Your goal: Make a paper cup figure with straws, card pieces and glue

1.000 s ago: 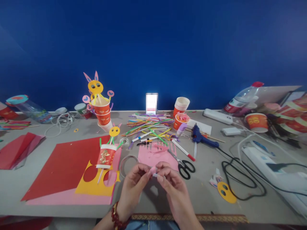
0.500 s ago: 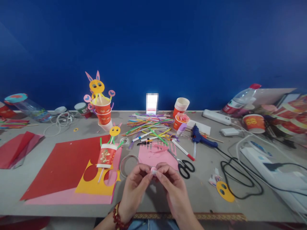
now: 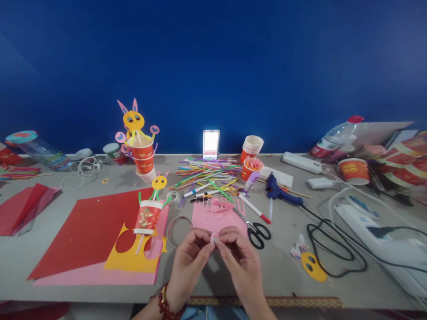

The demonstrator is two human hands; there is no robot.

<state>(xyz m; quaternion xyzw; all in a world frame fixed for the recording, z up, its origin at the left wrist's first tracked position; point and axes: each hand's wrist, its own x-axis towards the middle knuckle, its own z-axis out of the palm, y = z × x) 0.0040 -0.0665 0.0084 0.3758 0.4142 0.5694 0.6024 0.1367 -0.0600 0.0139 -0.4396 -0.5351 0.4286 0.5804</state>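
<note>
Both hands meet above the table (image 3: 280, 284), near the middle of its front edge. The left hand (image 3: 189, 262) and the right hand (image 3: 242, 263) each have a narrow grip, thumb and fingers pinched on the same small pink piece (image 3: 214, 237); the fingertips hide part of it. Just beyond them lies a pink sheet (image 3: 216, 218), its far side cut into points, with the scissors (image 3: 251, 226) across its right side, handles by the right hand. A ring-shaped roll (image 3: 167, 232) sits close beside the left hand, between it and the cup figure (image 3: 147, 218). That figure lies over a yellow sheet (image 3: 130, 261) with round holes, on a red sheet (image 3: 86, 226) reaching toward the left front corner. Straight back, a heap of coloured sticks (image 3: 207, 171) and a red-capped marker (image 3: 255, 209) crowd the table. To the right, the blue glue gun (image 3: 282, 194) trails a looped black cord (image 3: 312, 240) beside a yellow face cutout (image 3: 313, 266).
</note>
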